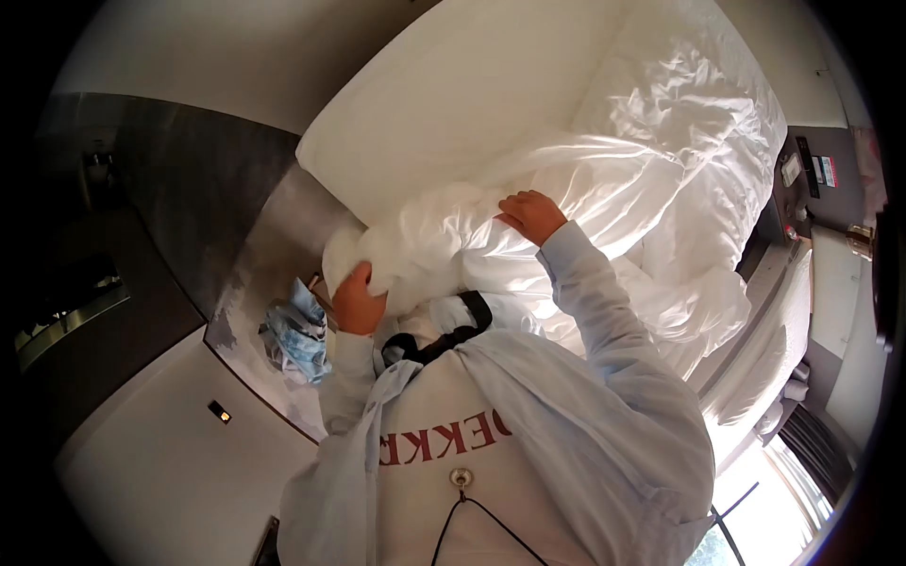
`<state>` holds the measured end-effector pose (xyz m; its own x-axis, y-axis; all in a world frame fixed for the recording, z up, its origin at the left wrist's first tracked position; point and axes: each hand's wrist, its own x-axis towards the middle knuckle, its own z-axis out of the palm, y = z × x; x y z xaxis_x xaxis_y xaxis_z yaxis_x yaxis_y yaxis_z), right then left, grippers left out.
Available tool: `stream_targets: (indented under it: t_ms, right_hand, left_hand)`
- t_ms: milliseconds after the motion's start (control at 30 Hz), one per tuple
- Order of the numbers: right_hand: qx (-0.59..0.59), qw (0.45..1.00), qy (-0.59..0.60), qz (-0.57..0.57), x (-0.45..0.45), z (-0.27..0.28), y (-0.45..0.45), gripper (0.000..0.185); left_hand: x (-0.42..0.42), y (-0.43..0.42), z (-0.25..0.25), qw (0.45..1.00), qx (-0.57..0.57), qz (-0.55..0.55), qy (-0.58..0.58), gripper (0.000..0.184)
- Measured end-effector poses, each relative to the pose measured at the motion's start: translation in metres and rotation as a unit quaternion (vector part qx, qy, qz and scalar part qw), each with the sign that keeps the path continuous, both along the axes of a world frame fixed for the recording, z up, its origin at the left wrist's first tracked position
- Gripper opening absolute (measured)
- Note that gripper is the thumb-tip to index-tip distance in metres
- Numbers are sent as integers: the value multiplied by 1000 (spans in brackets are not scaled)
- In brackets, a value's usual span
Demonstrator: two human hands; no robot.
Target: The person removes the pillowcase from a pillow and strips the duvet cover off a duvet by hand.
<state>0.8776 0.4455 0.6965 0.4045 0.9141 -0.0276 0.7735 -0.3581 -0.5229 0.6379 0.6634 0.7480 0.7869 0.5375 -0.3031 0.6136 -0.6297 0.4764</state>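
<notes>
A bulky white duvet (604, 189) lies rumpled over the bed, with its near edge bunched up in front of my body. At the left end of that bunched edge, my left hand (360, 300) is closed on the duvet, thumb upward and the other fingers partly hidden. My right hand (534, 216) grips the same duvet farther to the right, its fingers curled into the fabric. Smooth white bedding (444, 85) shows on the bed beyond the bunched part.
A pile of blue and grey cloth (300, 332) is on the floor left of the bed. Another white bed (769, 349) stands at the right, near a bright window (755, 500). A dark wall panel (203, 179) is at the left.
</notes>
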Motion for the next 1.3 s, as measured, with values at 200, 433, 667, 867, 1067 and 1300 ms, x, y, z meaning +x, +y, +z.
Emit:
stream_targets:
  t_ms: [200, 433, 667, 867, 1067, 1300]
  right_hand:
    - [-22, 1000, -15, 12, -5, 48, -26, 17]
    - [-61, 991, -94, -70, -23, 80, -70, 16]
    - [142, 918, -17, -369, -14, 28, -123, 12]
    - [145, 955, -121, -228, 64, 42, -162, 14]
    - [207, 932, -37, -295, 139, 64, -184, 13]
    - [174, 883, -192, -392, 205, 91, -262, 19]
  left_hand:
    - [93, -4, 10, 938, 57, -212, -267, 34]
    - [165, -66, -21, 932, -58, -348, -81, 45]
    - [150, -79, -11, 957, -122, -259, -38, 37]
    - [103, -70, 85, 893, -313, -303, -113, 31]
    - [78, -17, 171, 904, -311, -277, -94, 32]
    - [67, 13, 128, 941, -294, -145, -88, 34]
